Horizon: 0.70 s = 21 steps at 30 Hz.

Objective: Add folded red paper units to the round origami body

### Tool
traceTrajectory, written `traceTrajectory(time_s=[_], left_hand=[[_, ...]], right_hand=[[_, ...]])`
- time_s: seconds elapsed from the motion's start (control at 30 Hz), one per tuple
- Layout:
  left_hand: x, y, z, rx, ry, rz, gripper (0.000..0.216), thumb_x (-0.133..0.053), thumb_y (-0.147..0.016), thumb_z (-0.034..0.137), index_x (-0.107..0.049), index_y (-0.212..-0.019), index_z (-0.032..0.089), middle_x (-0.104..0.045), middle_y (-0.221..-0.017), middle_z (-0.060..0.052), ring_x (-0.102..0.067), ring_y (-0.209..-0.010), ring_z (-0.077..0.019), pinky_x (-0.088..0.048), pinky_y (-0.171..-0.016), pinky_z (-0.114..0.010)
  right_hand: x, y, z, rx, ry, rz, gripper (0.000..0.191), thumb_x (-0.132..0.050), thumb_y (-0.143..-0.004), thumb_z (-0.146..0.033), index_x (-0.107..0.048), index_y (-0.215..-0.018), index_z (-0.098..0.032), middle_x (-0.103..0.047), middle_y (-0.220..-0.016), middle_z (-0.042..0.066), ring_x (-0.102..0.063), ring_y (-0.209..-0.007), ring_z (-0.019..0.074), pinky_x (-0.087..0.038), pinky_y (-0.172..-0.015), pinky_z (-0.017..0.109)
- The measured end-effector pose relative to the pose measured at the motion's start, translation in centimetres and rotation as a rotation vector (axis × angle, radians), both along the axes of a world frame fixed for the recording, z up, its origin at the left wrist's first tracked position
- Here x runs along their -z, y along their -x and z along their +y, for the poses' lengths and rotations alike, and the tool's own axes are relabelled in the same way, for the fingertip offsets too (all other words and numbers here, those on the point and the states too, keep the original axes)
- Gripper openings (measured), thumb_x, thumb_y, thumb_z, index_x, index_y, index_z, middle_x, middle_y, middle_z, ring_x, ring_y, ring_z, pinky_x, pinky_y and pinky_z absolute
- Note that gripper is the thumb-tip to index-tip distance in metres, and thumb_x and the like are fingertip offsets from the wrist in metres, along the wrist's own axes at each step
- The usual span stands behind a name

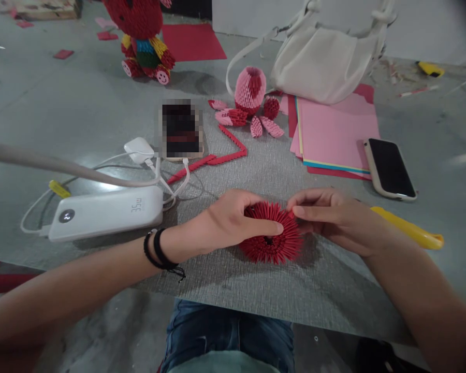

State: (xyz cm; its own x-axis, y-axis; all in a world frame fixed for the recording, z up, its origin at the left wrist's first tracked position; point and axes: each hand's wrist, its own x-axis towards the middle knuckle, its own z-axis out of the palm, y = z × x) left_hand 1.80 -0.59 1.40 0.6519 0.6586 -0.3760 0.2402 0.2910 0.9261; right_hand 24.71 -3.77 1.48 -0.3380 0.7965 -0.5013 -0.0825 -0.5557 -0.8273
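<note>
A round red piece built of many folded paper units (274, 248) is held low over the grey table, its pointed tips fanning outward around a small dark centre. My left hand (233, 220) grips it from the left, the thumb lying across its top and the fingers hidden behind. At its upper right rim, my right hand (326, 215) pinches a small red folded paper unit (291, 213) between thumb and forefinger. That unit touches the rim; whether it is seated there I cannot tell. Beyond my hands lies a zigzag chain of red paper units (233, 154).
Left are a white power bank (104, 213), its cables and a phone (182, 129). Behind stand pink and red folded-paper parts (250, 90), a paper figure (145, 52) and a white bag (322, 62). Right are coloured paper sheets (337, 129), another phone (392, 168) and a yellow cutter (407, 228).
</note>
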Motion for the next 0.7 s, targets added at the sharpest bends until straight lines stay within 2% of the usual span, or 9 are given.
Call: traceTrajectory(time_s=[0.1,0.2,0.4,0.57,0.7], left_hand=[[-0.1,0.0,0.0,-0.001,-0.049,0.053,0.022,-0.081,-0.079,0.035,-0.073,-0.079,0.014,-0.068,-0.070,0.002,-0.056,-0.062,-0.0099,-0.039,-0.056,-0.022],[-0.2,0.1,0.0,0.000,-0.077,0.074,0.023,-0.080,-0.080,0.037,-0.073,-0.080,0.014,-0.067,-0.070,0.002,-0.055,-0.062,-0.0099,-0.039,-0.056,-0.023],[-0.4,0.3,0.1,0.011,-0.137,0.112,0.026,-0.080,-0.081,0.038,-0.076,-0.086,0.013,-0.067,-0.070,0.001,-0.054,-0.062,-0.0104,-0.039,-0.056,-0.023],[-0.1,0.4,0.5,0.003,-0.178,0.090,0.029,-0.081,-0.080,0.039,-0.079,-0.095,0.014,-0.071,-0.076,0.000,-0.058,-0.067,-0.0116,-0.043,-0.060,-0.023],[0.1,0.5,0.6,-0.005,-0.184,0.059,0.030,-0.084,-0.077,0.038,-0.080,-0.097,0.015,-0.072,-0.080,0.000,-0.061,-0.070,-0.0126,-0.047,-0.065,-0.023]], right_hand=[[0.1,0.3,-0.3,0.041,-0.053,-0.059,0.012,-0.090,-0.078,-0.031,-0.081,-0.083,-0.023,-0.073,-0.080,-0.001,-0.066,-0.070,0.0083,-0.055,-0.065,0.018],[0.0,0.5,-0.6,0.071,-0.106,-0.143,0.015,-0.091,-0.075,-0.033,-0.081,-0.082,-0.024,-0.070,-0.075,-0.003,-0.059,-0.064,0.0069,-0.049,-0.057,0.016],[-0.1,1.0,-1.3,0.054,-0.160,-0.326,0.018,-0.089,-0.076,-0.034,-0.079,-0.083,-0.022,-0.062,-0.065,-0.003,-0.049,-0.056,0.0082,-0.036,-0.049,0.021],[-0.7,1.6,-1.3,0.076,-0.250,-0.446,0.024,-0.086,-0.078,-0.043,-0.079,-0.088,-0.022,-0.065,-0.069,-0.001,-0.052,-0.057,0.0118,-0.040,-0.053,0.027],[-1.5,1.7,-1.5,0.094,-0.457,-0.593,0.018,-0.082,-0.082,-0.042,-0.080,-0.083,-0.024,-0.067,-0.074,0.001,-0.055,-0.064,0.0149,-0.041,-0.056,0.029]])
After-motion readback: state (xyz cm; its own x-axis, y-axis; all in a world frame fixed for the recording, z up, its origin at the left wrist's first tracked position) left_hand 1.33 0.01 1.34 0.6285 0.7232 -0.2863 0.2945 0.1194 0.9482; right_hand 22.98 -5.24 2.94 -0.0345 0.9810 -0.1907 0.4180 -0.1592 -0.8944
